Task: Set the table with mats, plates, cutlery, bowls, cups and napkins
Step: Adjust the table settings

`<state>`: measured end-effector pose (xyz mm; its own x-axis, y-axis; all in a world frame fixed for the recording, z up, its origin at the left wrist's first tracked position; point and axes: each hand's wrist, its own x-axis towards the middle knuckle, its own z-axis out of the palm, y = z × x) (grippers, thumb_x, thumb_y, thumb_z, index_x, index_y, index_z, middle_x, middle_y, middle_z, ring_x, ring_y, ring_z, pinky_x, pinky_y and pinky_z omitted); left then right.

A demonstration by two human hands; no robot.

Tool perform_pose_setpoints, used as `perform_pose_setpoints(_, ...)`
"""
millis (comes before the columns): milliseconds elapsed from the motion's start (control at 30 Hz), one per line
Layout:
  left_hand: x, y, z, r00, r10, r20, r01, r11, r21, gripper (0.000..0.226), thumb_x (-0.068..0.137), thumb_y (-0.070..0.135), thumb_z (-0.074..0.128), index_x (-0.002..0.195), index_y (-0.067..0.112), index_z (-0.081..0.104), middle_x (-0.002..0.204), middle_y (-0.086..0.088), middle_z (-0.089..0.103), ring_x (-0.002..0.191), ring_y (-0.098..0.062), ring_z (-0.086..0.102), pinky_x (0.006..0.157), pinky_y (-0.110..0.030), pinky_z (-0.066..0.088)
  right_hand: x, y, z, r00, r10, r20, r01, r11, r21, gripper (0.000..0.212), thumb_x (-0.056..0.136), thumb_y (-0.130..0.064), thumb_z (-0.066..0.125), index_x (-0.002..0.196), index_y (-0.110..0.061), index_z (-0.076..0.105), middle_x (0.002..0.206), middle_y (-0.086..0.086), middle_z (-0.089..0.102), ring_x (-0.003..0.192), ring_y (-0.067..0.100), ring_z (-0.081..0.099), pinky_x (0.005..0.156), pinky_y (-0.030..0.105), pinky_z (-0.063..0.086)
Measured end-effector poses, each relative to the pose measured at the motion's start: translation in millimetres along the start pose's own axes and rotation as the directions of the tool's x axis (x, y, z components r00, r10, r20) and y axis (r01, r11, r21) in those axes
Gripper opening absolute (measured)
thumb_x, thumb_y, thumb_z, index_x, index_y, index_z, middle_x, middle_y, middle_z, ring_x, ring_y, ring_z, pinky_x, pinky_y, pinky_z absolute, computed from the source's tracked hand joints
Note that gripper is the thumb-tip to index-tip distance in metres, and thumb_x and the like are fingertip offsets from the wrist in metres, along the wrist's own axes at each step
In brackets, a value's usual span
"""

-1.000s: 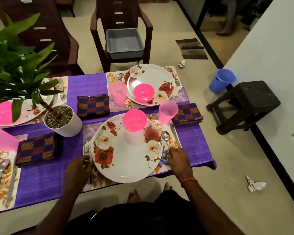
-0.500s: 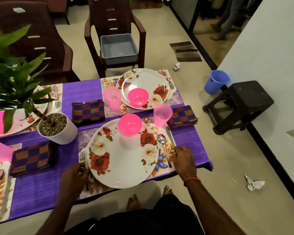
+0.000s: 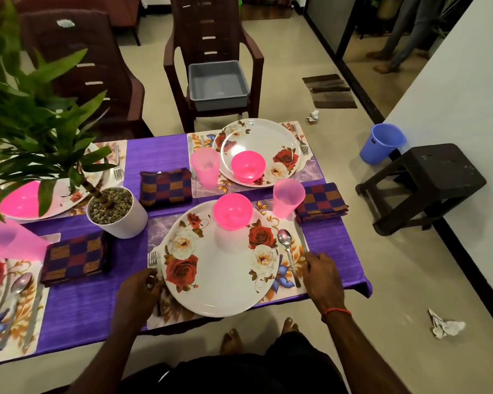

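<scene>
The left hand [image 3: 138,291] was seen at the near-left rim of the flowered plate [image 3: 219,282], thumb and forefinger curled and pinching the handle of the fork [image 3: 153,258] — its tines pointed away, and it lay on the mat [image 3: 170,311] just beside the plate. The right hand [image 3: 322,277] was held loosely open on the mat's right side, its relaxed fingertips touching the lower end of the knife [image 3: 300,237]. The spoon [image 3: 287,251] lay between knife and plate, just left of that hand. A pink bowl [image 3: 233,211] sat on the plate's far edge — a pink cup [image 3: 288,198] and a checked napkin [image 3: 322,201] were placed beyond the knife
</scene>
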<state>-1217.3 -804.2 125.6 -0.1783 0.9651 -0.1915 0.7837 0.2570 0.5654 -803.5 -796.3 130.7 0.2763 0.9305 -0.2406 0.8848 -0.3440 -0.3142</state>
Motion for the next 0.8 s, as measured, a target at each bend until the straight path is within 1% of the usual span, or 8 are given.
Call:
perform_pose_setpoints(67,-0.6,2.6,-0.6,0.999,0.022,-0.044,-0.021,1.0,0.008,0.028,0.085,0.004,0.078,0.113,0.003,0.073,0.096,-0.012,0.076,0.076,-0.02,0.066,0.064,-0.032,0.05,-4.5,-9.0,-0.9,0.999,-0.039,-0.021,0.04,0.998,0.044,0.034,0.099,-0.026,0.061,0.131,-0.015,0.059,0.12,0.008,0.061,0.112,0.021,0.057,0.089,0.03,0.052)
perform_pose_setpoints(133,-0.3,3.7,-1.6,0.996,0.023,-0.087,-0.024,1.0,-0.002,0.023,0.088,0.002,0.075,0.11,0.002,0.074,0.094,-0.014,0.076,0.073,-0.023,0.066,0.064,-0.032,0.049,-10.3,-21.5,3.0,0.998,-0.051,-0.033,0.056,0.985,0.161,0.027,0.099,-0.029,0.059,0.124,-0.02,0.064,0.113,0.003,0.063,0.104,0.017,0.058,0.081,0.026,0.051)
perform_pose_setpoints(233,-0.6,3.5,-1.8,0.994,-0.023,-0.11,0.021,1.0,-0.023,0.018,0.095,0.015,0.07,0.108,0.005,0.075,0.087,-0.009,0.076,0.069,-0.015,0.067,0.059,-0.027,0.046,-17.9,-39.5,16.5,0.999,-0.004,0.036,-0.01,0.929,0.37,0.028,0.096,-0.034,0.065,0.122,-0.023,0.064,0.111,-0.001,0.068,0.103,0.016,0.063,0.084,0.033,0.057)
perform_pose_setpoints(333,-1.7,8.8,1.8,0.995,-0.079,-0.067,0.076,0.996,-0.052,0.024,0.095,0.026,0.071,0.108,0.007,0.076,0.082,-0.007,0.077,0.059,-0.005,0.065,0.052,-0.02,0.043,-23.2,-53.8,29.0,0.991,0.007,0.132,-0.071,0.872,0.485,0.035,0.093,-0.026,0.069,0.126,-0.02,0.058,0.119,-0.002,0.07,0.111,0.019,0.067,0.088,0.036,0.059)
perform_pose_setpoints(433,-3.6,14.8,5.8,0.995,-0.095,-0.017,0.094,0.993,-0.076,0.027,0.091,0.019,0.076,0.113,0.002,0.074,0.089,-0.012,0.077,0.057,-0.005,0.066,0.05,-0.019,0.049,-25.8,-59.5,36.6,0.988,0.021,0.153,-0.102,0.835,0.541,0.046,0.092,-0.012,0.069,0.134,-0.021,0.05,0.13,-0.001,0.066,0.12,0.021,0.063,0.094,0.042,0.057)
perform_pose_setpoints(533,-3.4,15.7,6.8,0.994,-0.105,0.01,0.105,0.99,-0.089,0.026,0.091,0.014,0.075,0.114,0.0,0.073,0.094,-0.015,0.077,0.062,-0.01,0.069,0.057,-0.027,0.059,-29.5,-59.7,40.4,0.986,0.035,0.162,-0.124,0.807,0.578,0.051,0.093,-0.009,0.067,0.138,-0.022,0.047,0.131,0.001,0.065,0.119,0.022,0.063,0.088,0.045,0.06)
perform_pose_setpoints(633,-0.3,13.8,7.6,0.992,-0.124,0.012,0.125,0.987,-0.1,0.027,0.092,0.014,0.074,0.114,0.0,0.072,0.096,-0.017,0.076,0.067,-0.017,0.071,0.066,-0.038,0.063,-34.5,-58.8,44.0,0.983,0.047,0.179,-0.145,0.799,0.584,0.06,0.094,-0.013,0.067,0.147,-0.022,0.04,0.132,0.001,0.064,0.114,0.021,0.065,0.08,0.038,0.062)
perform_pose_setpoints(800,0.4,10.6,7.9,0.991,-0.135,0.018,0.136,0.985,-0.11,0.025,0.092,0.014,0.074,0.112,0.0,0.072,0.092,-0.013,0.076,0.065,-0.015,0.072,0.064,-0.039,0.063,-36.7,-58.8,43.9,0.982,0.05,0.183,-0.151,0.791,0.592,0.064,0.095,-0.015,0.067,0.151,-0.022,0.037,0.134,0.0,0.062,0.117,0.021,0.064,0.079,0.03,0.059)
